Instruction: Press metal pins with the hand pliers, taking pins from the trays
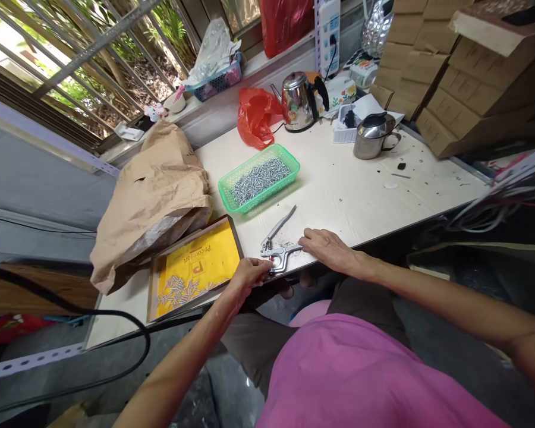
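Observation:
A pair of metal hand pliers with a coil spring lies at the table's front edge, its handles spread apart. My right hand is closed on the end of its lower handle. At the jaw end, my left hand is pinched beside a small red part; what its fingertips hold is too small to make out. To the left, a shallow tray with a yellow printed lining bears a scatter of small metal pieces. Behind the pliers stands a green plastic basket with many small silvery metal pieces.
A crumpled brown paper bag leans behind the tray. Farther back are a red plastic bag, a steel kettle and a metal pot. Cardboard boxes are stacked at right. A black cable loops at lower left.

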Available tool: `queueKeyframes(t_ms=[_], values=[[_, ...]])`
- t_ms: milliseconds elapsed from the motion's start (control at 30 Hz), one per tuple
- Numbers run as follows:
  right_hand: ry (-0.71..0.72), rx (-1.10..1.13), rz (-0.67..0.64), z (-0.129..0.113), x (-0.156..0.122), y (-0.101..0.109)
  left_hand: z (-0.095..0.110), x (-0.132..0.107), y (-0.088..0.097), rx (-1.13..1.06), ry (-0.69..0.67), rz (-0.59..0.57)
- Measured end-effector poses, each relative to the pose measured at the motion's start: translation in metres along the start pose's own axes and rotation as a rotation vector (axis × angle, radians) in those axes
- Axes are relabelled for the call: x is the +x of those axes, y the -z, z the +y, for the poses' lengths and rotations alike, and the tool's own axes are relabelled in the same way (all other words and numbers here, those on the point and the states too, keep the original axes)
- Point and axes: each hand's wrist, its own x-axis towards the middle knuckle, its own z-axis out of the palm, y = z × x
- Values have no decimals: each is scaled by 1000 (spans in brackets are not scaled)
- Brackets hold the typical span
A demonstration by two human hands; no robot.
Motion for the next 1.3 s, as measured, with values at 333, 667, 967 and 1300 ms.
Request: queueKeyframes(t_ms=[333, 667, 967, 1300], values=[[85, 37, -29, 26, 27, 31, 2, -4, 0, 42, 55, 23], [201, -6, -197, 34, 66, 30, -4, 0, -3, 8, 92, 55], [176, -73, -178, 23, 52, 40, -2, -7, -3, -23, 91, 89], [226, -70, -62, 18, 37, 28, 5, -11, -23, 743, -759, 417]])
